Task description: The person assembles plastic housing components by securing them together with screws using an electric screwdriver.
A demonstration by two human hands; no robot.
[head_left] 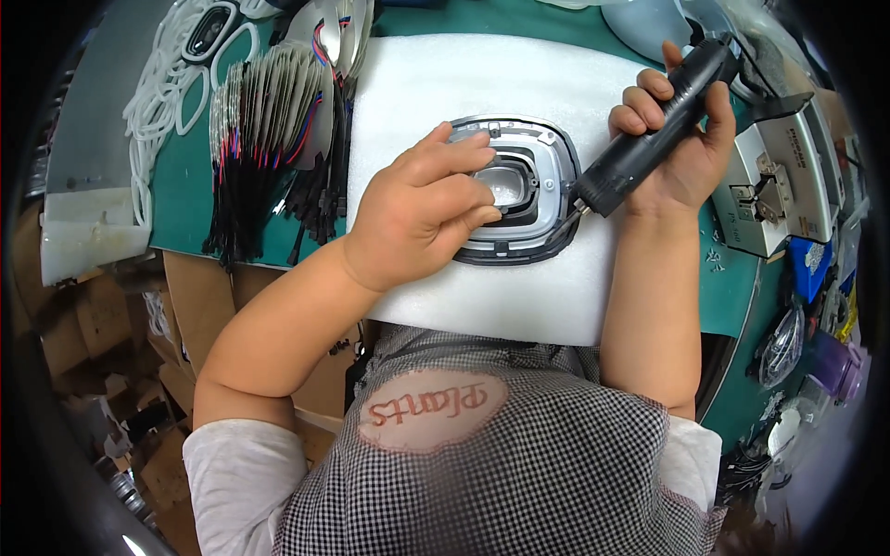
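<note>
On a white foam sheet (399, 83) lies a rounded grey housing (553, 167) with a black outer rim and stepped inner rings. A smaller black frame around a clear lens-like window (508, 185) sits in its middle. My left hand (417, 208) comes in over the housing's left side, thumb and fingers closed on the edge of that inner frame. In my right hand (686, 167) is a black electric screwdriver (649, 139), gripped around its body and tilted down to the left. Its bit reaches the housing's right rim; whether it touches a screw cannot be made out.
Left on the green mat stands a bundle of flat panels (269, 102) with black, red and blue wires, beside white rings (153, 111). A white and black screw feeder box (783, 176) is at right, with loose screws (714, 259) near it. Cardboard boxes (199, 296) lie below left.
</note>
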